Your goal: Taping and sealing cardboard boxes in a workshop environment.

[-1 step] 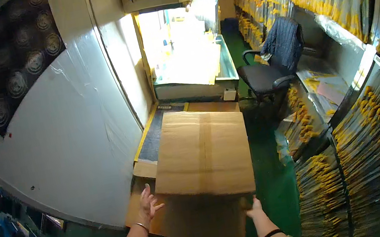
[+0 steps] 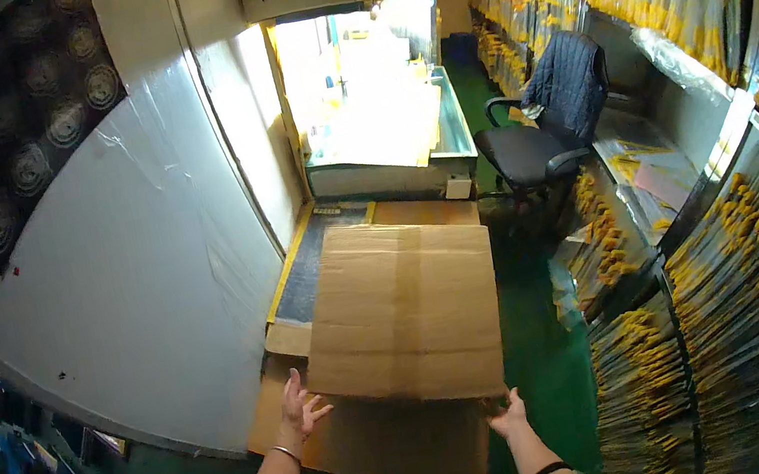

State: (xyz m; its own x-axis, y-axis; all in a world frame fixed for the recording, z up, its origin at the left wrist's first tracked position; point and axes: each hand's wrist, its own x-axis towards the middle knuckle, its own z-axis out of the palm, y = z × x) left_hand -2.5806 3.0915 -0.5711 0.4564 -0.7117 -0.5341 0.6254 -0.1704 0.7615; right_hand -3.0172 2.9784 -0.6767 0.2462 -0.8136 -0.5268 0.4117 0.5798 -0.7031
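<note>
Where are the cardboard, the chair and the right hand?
Cardboard (image 2: 398, 313), head view: middle of its upper face.
Chair (image 2: 524, 154), head view: its seat.
Right hand (image 2: 507, 413), head view: middle of the hand.

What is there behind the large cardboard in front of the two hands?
Behind the cardboard: a brightly lit table and, farther right, a black chair. Whatever the cardboard itself covers cannot be seen.

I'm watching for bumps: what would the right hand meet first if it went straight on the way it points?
Probably the near right corner of the large brown cardboard. The right hand is so close that contact is hard to tell.
</note>
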